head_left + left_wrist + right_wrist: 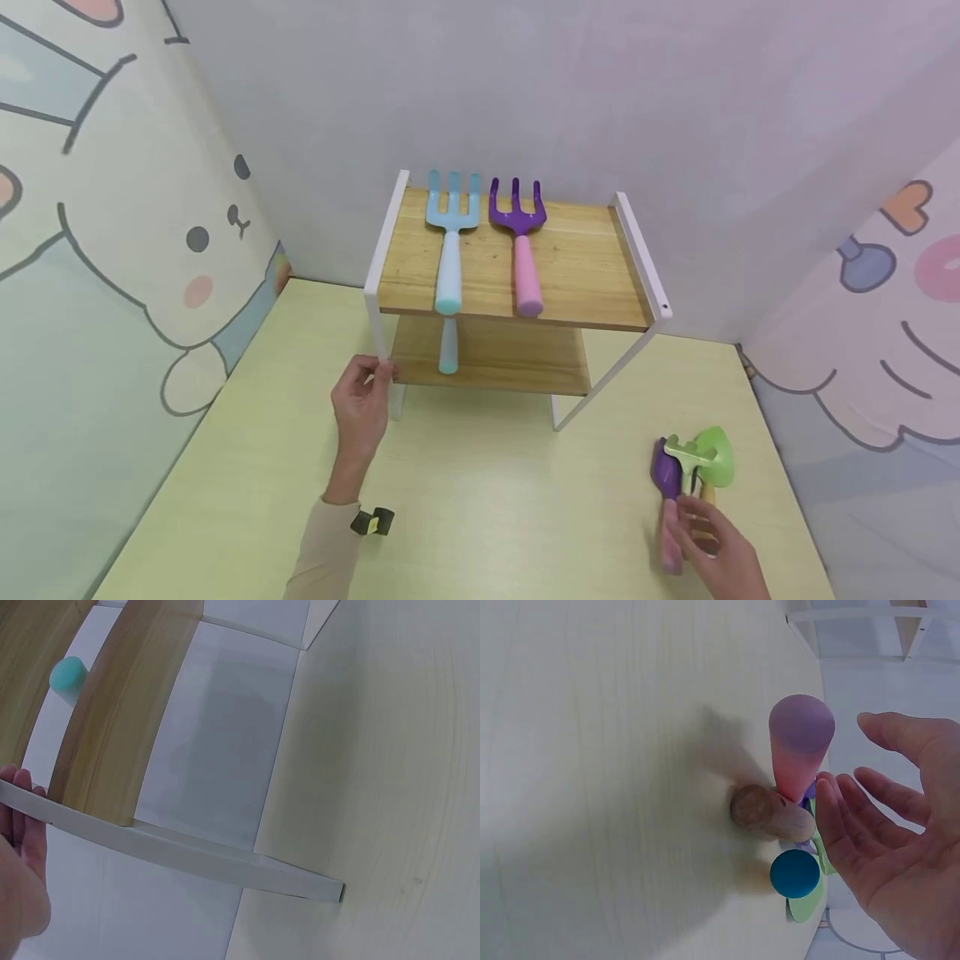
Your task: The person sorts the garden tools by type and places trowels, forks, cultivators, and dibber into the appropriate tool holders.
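Observation:
My left hand grips the left front post of a two-tier wooden shelf rack with a white frame. In the left wrist view its fingers wrap behind the white post. At the right, my right hand hovers over a small pile of garden tools, thumb and fingers apart. Nearest to it is a purple trowel with a pink handle. Beside that lie a light green rake, a bright green trowel, wooden handle ends and a blue-capped handle.
On the top shelf lie a light blue fork and a purple fork with a pink handle. A pale blue handle sticks out from the lower shelf. Cartoon-printed walls enclose the table on both sides.

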Demonstrator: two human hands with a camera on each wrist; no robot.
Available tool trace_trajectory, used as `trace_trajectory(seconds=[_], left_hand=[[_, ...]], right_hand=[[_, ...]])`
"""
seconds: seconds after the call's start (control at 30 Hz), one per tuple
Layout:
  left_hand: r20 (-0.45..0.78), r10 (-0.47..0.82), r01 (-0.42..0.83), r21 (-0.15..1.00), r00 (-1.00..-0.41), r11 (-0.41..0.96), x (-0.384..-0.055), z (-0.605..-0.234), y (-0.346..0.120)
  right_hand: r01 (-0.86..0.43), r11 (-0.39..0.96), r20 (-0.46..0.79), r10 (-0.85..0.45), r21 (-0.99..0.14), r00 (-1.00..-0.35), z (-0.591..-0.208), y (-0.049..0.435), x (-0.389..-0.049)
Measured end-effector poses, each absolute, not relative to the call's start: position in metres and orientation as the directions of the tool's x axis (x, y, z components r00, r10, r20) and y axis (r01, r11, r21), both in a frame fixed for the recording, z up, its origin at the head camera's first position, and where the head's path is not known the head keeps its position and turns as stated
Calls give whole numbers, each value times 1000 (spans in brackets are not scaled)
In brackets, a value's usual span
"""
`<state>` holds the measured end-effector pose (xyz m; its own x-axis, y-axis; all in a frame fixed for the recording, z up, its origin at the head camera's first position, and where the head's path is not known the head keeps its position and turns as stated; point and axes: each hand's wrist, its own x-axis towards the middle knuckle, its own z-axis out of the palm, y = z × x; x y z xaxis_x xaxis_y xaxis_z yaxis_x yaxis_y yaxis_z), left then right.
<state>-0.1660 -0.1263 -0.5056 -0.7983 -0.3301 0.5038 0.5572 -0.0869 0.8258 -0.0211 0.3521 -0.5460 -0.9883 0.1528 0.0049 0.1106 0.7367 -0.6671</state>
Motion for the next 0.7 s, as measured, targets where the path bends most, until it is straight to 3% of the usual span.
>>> trace_trajectory(seconds=[0.27,0.7], left_hand=[[503,-326,553,830,-800,-78,-165,-505,-127],[499,-329,538,842,-802,-36,-164,-504,-126]], right_hand=[[181,719,-85,168,-671,-982,-554,359,-18],[348,735,-290,213,-581,-933,-540,349,-26]])
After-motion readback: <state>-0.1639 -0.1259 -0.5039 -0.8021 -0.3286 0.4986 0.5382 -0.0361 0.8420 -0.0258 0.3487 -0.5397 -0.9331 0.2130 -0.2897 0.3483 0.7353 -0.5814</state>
